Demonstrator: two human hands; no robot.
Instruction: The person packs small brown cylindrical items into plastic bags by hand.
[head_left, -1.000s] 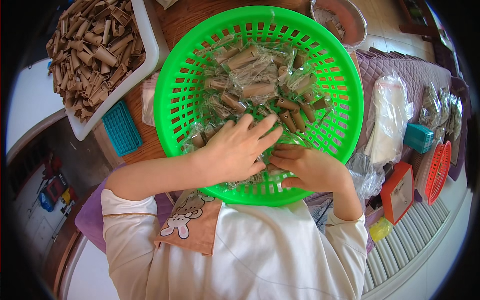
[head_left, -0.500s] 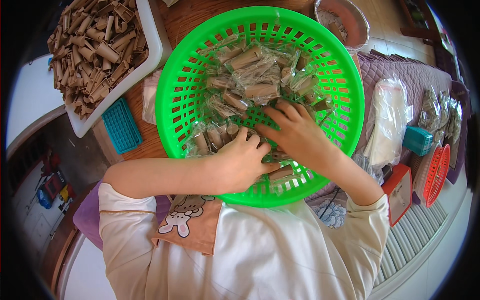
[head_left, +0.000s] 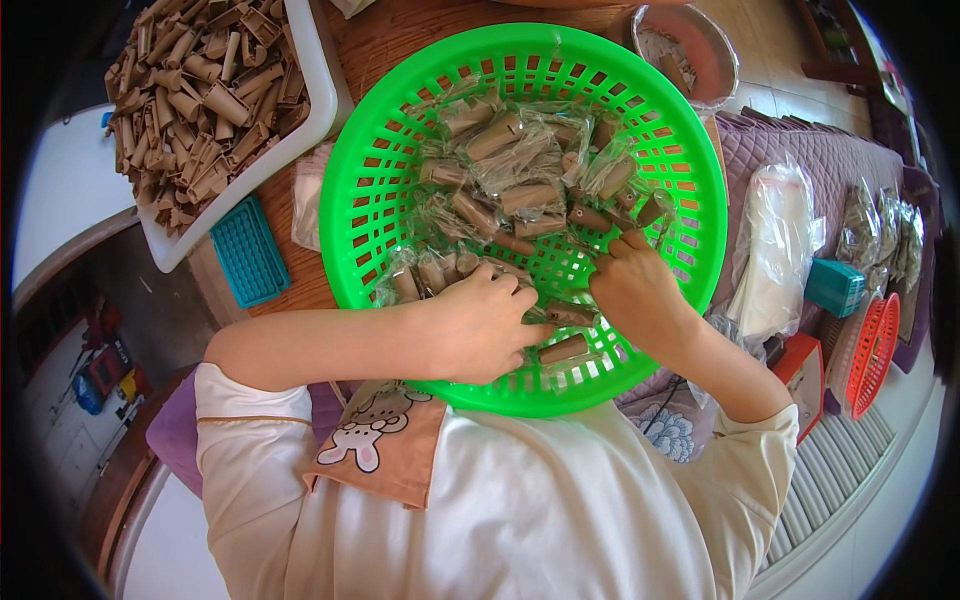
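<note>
A green plastic basket (head_left: 345, 170) in front of me holds several brown tube-like pieces (head_left: 530, 198) wrapped in clear plastic bags. My left hand (head_left: 482, 325) lies low in the basket on the left, with its fingers curled over a bunch of bagged brown pieces (head_left: 432, 272). My palm and fingers hide part of that bunch. At the right side of the heap, my right hand (head_left: 645, 290) has its fingers drawn together at the end of a bagged brown piece (head_left: 590, 217); its fingertips are partly hidden. Near the basket's front, another bagged piece (head_left: 563, 349) lies apart.
Loose brown pieces fill a white bin (head_left: 318, 85) at the far left. A teal tray (head_left: 248, 252) lies between bin and basket. A round bowl (head_left: 712, 60) stands at the back right. Clear bags (head_left: 775, 240), a teal box (head_left: 835, 287) and a red basket (head_left: 873, 355) are to the right.
My right hand has moved right and slightly toward me, from the middle of the basket to its right side, uncovering pieces there. My left hand has stayed in almost the same place.
</note>
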